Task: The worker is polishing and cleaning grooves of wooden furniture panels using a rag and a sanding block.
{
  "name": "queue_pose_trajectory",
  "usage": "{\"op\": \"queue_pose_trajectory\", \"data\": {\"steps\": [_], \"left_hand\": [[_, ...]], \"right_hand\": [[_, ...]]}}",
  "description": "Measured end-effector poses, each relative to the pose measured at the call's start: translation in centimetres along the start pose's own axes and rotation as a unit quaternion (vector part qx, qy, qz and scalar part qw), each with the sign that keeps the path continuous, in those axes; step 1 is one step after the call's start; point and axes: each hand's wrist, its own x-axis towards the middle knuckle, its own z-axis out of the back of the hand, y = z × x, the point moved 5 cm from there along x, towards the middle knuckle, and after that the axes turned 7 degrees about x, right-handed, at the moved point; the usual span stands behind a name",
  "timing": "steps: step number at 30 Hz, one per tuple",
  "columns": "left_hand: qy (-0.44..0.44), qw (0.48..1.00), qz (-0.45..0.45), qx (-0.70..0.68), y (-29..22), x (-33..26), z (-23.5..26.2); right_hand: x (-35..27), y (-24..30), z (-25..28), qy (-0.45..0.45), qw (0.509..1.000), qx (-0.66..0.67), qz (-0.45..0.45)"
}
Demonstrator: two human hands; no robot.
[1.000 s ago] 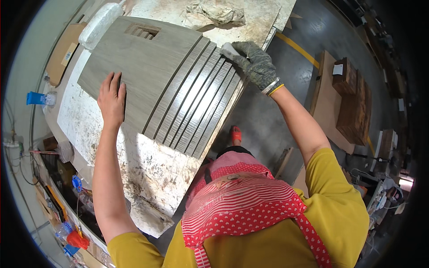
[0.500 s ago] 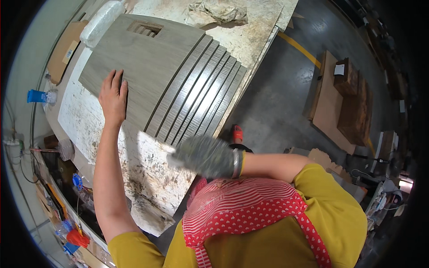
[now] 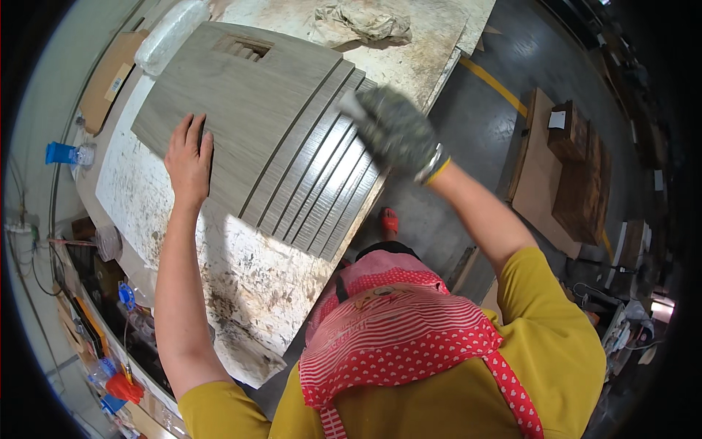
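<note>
A stack of grey wood-grain panels [image 3: 241,102] lies fanned on the table, their right edges stepped one below another. On the lower-left part of the top panel my bare left hand [image 3: 190,162] rests flat, fingers stretched out. My right hand [image 3: 395,126], in a dark grey-green glove, is over the far end of the stepped edges. A small pale piece [image 3: 352,107] sticks out at its fingertips. Motion blurs it, so its kind does not show. The fingers appear closed on it. A slotted rectangular cut-out [image 3: 245,48] shows near the top panel's far edge.
The paint-stained white tabletop [image 3: 248,293] carries a crumpled cloth [image 3: 363,24] at the back and a wrapped white bundle [image 3: 172,35] at the far left. A blue-capped bottle [image 3: 69,154] stands left. Brown wooden boxes [image 3: 581,179] sit on the floor at right.
My gloved right hand has swept from the near end of the stepped panel edges, close to my apron, up to their far end. The left hand keeps its place on the top panel.
</note>
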Motion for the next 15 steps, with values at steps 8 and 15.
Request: {"op": "queue_pose_trajectory", "data": {"steps": [8,15], "left_hand": [[-0.004,1.000,-0.020,0.003,-0.6,0.5,0.5],[0.014,1.000,0.011,-0.004,0.4,-0.7,0.0]], "right_hand": [[-0.4,16.1,-0.8,0.138,0.924,0.356,-0.016],[2.8,-1.5,3.0,0.057,0.906,0.248,-0.337]]}}
